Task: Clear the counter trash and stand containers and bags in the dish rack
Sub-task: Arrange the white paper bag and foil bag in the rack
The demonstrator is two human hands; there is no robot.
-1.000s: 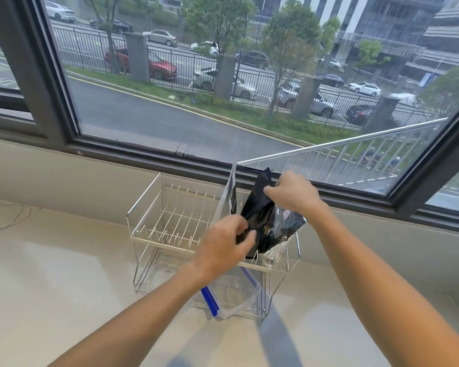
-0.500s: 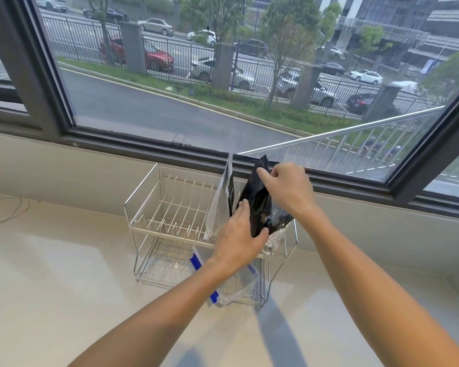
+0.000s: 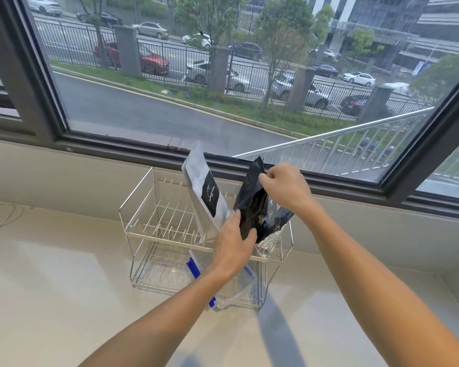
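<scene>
A two-tier wire dish rack (image 3: 143,207) stands on the pale counter below the window. A black bag (image 3: 251,205) stands in the right end of its upper tier. My right hand (image 3: 284,186) pinches the bag's top edge. My left hand (image 3: 232,245) grips its lower part from the front. A silver-white bag with a black label (image 3: 202,186) leans upright just left of it, in the same tier. Behind the black bag a crinkled foil bag (image 3: 272,238) shows. A clear plastic container with blue clips (image 3: 239,287) lies in the lower tier, partly hidden by my left forearm.
The rack's left half holds only bare wire prongs. A white cable (image 3: 0,215) lies on the counter at the far left. The window sill and dark frame (image 3: 104,147) run close behind the rack. A wall corner closes the counter at the right.
The silver-white bag has turned so its labelled face shows and leans left. My left hand slid lower on the black bag, and my right hand stayed at its top.
</scene>
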